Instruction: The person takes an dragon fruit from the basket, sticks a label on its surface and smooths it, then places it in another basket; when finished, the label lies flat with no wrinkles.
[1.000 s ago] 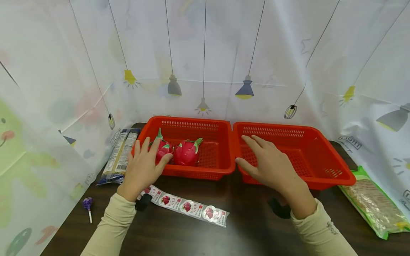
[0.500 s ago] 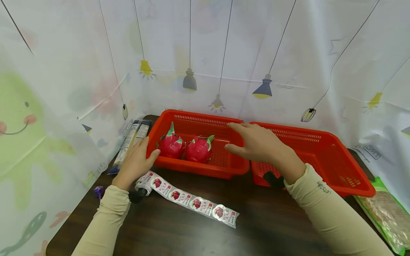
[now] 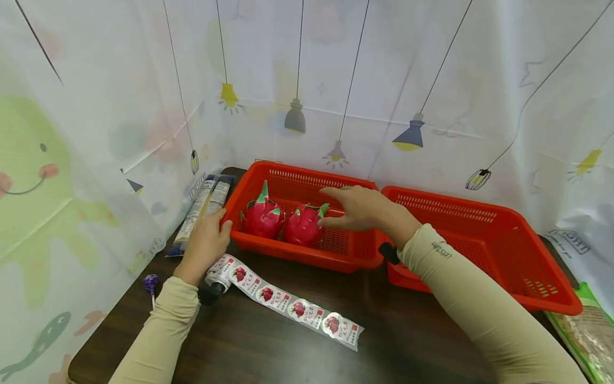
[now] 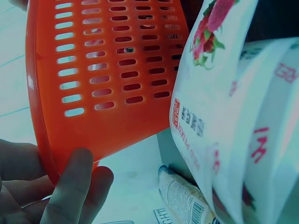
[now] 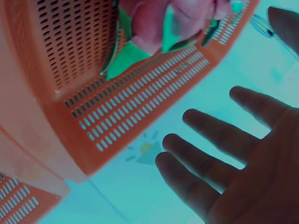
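My left hand holds the rim of the left red basket at its near left corner. In the left wrist view its fingers lie on both sides of that rim. Inside the basket sit two dragon fruits, a left one with a tall green tip and a right one. My right hand hovers over the basket's right part, fingertips close to the right dragon fruit. Its fingers are spread and grip nothing in the right wrist view. A roll of dragon fruit stickers stands by my left wrist.
The sticker strip runs across the dark table. A second red basket stands right of the first. Packaged goods lie at far left, a green-edged bag at far right. A purple lollipop lies by the left sleeve.
My right hand has moved left from the right basket to over the left one. My left hand has come down onto the left basket's rim and gripped it. The head view has turned.
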Demonstrator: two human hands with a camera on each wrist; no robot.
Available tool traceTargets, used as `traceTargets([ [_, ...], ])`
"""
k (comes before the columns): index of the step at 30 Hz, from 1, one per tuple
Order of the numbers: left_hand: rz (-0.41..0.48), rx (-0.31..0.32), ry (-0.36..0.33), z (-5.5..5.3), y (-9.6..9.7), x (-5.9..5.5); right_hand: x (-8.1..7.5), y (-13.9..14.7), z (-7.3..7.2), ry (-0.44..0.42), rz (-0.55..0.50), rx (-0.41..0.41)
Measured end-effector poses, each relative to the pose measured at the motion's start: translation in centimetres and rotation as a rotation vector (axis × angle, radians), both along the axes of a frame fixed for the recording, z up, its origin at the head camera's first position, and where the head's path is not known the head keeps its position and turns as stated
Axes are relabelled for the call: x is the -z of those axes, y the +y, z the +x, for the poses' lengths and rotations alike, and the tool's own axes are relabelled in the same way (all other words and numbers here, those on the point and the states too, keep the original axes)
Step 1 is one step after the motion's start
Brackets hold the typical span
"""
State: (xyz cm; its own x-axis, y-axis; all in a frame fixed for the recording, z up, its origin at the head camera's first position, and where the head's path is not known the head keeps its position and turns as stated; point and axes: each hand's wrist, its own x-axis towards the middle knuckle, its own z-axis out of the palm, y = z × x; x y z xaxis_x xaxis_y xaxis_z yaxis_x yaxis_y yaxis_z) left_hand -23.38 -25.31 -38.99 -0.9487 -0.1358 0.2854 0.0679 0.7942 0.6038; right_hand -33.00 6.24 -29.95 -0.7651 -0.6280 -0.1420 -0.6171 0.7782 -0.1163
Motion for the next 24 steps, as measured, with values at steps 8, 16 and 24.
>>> traceTargets([
  [8, -0.007, -0.022, 0.016, -0.2, 0.1, 0.2, 1.6, -2.8, -2.0, -0.094, 0.082, 0.001],
  [16, -0.007, -0.034, 0.032, -0.3, 0.1, 0.6, 3.7, -5.7, -2.7, -0.207, 0.155, 0.035],
  [24, 0.024, -0.05, 0.016, -0.2, 0.1, 0.5, 5.2, -7.4, -3.4, -0.26, 0.172, 0.029],
])
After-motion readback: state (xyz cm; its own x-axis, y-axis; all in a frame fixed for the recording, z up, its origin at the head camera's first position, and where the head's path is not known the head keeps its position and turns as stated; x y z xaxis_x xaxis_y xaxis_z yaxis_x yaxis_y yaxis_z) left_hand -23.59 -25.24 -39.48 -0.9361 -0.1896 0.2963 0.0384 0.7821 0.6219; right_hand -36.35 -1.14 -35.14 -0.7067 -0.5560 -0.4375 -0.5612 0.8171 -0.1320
